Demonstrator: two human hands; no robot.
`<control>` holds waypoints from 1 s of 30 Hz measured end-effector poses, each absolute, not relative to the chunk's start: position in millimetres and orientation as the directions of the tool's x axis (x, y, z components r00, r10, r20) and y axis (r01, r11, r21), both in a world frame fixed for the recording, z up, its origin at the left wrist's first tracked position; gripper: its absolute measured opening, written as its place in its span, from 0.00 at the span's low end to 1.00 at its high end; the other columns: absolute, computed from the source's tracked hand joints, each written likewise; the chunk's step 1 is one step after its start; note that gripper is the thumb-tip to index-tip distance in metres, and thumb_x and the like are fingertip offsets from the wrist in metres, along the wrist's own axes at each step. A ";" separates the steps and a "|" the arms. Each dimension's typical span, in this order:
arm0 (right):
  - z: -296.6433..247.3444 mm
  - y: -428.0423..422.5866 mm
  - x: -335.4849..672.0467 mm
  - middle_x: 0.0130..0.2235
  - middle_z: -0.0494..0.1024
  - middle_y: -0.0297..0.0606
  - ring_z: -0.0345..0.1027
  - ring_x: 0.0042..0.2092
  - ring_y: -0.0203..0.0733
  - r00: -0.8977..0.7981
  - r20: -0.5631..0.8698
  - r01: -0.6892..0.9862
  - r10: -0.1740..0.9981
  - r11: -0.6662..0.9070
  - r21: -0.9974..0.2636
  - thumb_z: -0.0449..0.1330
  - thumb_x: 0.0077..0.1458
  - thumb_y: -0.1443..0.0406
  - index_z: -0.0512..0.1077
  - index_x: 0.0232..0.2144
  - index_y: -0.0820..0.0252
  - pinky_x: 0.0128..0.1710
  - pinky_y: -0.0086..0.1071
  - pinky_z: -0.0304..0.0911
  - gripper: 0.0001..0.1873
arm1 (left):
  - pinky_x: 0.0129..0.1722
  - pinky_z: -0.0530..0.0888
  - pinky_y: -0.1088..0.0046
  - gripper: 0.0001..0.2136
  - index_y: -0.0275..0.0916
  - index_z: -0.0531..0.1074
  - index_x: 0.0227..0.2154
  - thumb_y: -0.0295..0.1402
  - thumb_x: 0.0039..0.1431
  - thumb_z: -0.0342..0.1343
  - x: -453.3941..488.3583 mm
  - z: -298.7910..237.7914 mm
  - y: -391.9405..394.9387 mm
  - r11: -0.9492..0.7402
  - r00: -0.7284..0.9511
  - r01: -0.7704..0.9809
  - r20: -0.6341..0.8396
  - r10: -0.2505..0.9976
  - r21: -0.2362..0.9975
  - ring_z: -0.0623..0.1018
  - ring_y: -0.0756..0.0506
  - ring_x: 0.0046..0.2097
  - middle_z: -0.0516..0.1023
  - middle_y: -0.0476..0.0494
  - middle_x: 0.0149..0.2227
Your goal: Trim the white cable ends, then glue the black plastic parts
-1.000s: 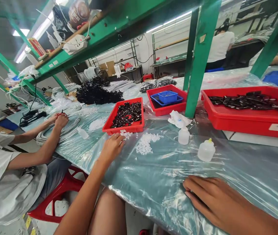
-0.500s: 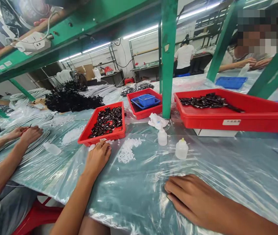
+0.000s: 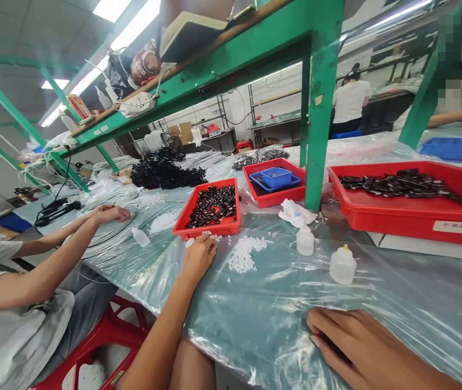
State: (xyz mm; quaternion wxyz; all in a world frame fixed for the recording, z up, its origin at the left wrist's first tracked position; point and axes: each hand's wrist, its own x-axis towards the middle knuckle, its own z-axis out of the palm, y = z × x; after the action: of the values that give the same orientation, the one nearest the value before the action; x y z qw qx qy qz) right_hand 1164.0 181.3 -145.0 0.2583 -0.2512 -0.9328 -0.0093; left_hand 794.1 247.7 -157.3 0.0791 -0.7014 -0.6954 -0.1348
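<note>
My left hand (image 3: 199, 255) rests on the plastic-covered table at the front edge of a red tray (image 3: 179, 232) that contains many small glossy black parts (image 3: 211, 206). Its fingers are loosely bent, and no held object shows. Just right of it lies a spread of tiny white pieces (image 3: 243, 254). My right hand (image 3: 346, 338) lies palm down nearer the table's front, fingers loosely bent. A dark gap shows between its thumb and fingers; nothing held can be made out there. Beyond it stand a small white bottle (image 3: 305, 241) and a yellow-tipped bottle (image 3: 343, 265).
A large red tray (image 3: 401, 216) with black parts sits at right, beside a green post (image 3: 320, 119). Behind are nested blue trays (image 3: 276, 177) and a black heap (image 3: 166, 170). At left, a co-worker's arm (image 3: 80, 233) reaches over coiled cable (image 3: 109, 238).
The view has swung left, so the scene sits farther right and more of the left co-worker shows. Both my hands stay in about the same places on the table.
</note>
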 end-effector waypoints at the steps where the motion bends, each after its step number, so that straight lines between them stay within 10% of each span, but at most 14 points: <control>1: -145.0 181.4 1164.3 0.37 0.82 0.39 0.76 0.30 0.41 -0.741 0.489 0.468 0.461 0.876 -0.116 0.45 0.69 0.69 0.70 0.38 0.56 0.26 0.34 0.66 0.14 | 0.44 0.75 0.69 0.07 0.37 0.79 0.40 0.25 0.68 0.56 794.5 -157.0 247.8 -0.021 -0.003 0.997 0.297 0.955 0.078 0.80 0.42 0.46 0.80 0.41 0.45; 9: -143.3 185.4 1166.6 0.30 0.78 0.31 0.73 0.27 0.38 -0.740 0.398 0.450 0.542 0.839 -0.307 0.53 0.66 0.69 0.68 0.35 0.54 0.27 0.29 0.65 0.07 | 0.45 0.75 0.68 0.08 0.37 0.78 0.41 0.25 0.68 0.54 796.3 -159.9 246.9 -0.012 -0.009 0.998 0.305 0.952 0.069 0.80 0.41 0.47 0.79 0.40 0.45; 30: -150.6 185.9 1173.7 0.33 0.78 0.27 0.76 0.32 0.34 -0.760 0.313 0.472 0.570 0.815 -0.336 0.54 0.69 0.66 0.69 0.38 0.51 0.31 0.27 0.69 0.06 | 0.47 0.76 0.67 0.10 0.37 0.78 0.45 0.25 0.69 0.52 796.5 -157.8 245.0 -0.034 0.003 0.993 0.266 0.964 0.113 0.80 0.41 0.48 0.78 0.39 0.48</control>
State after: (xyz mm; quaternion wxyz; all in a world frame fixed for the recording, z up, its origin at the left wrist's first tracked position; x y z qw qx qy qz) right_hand 1173.7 185.9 -150.6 0.2040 -0.2800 -0.9305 0.1191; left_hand 796.5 245.0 -157.8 0.0536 -0.7062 -0.6928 -0.1360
